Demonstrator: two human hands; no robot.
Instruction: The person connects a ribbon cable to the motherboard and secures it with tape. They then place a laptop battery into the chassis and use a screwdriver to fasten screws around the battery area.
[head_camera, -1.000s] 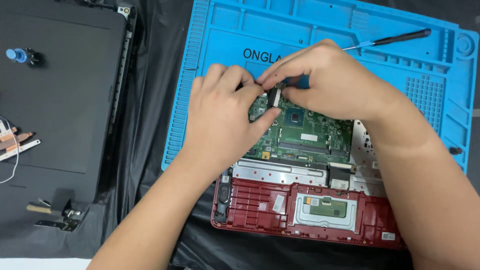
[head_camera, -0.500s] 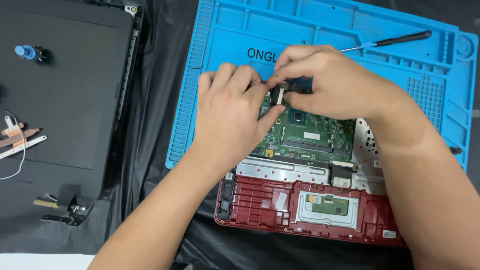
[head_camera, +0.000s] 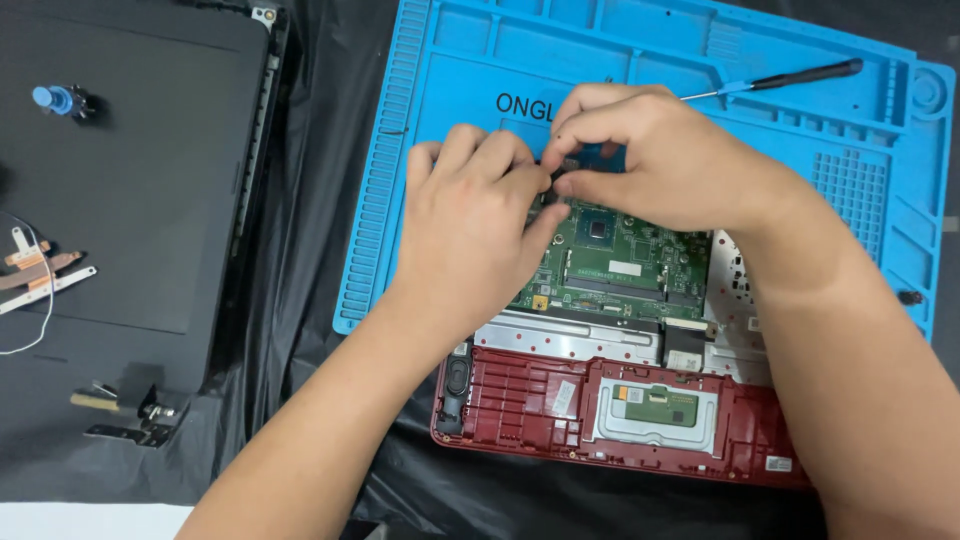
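While both hands crowd the top edge of the green circuit board (head_camera: 620, 262), a hard tug could tear the small connector or scratch the board. Right hand (head_camera: 655, 155) fingers pressed together, pinching a small dark part just above the board. Left hand (head_camera: 475, 235) curled shut, fingertips touching that same part, palm over the board's left side. Red laptop base (head_camera: 620, 410) lies below both wrists.

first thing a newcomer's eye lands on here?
Most likely the bright blue work mat filling the upper middle, with both hands meeting over it: the left hand and right hand pinch something small at the top edge of the green circuit board. Next, the opened red laptop base just below, and a black-handled screwdriver lying at the mat's upper right.
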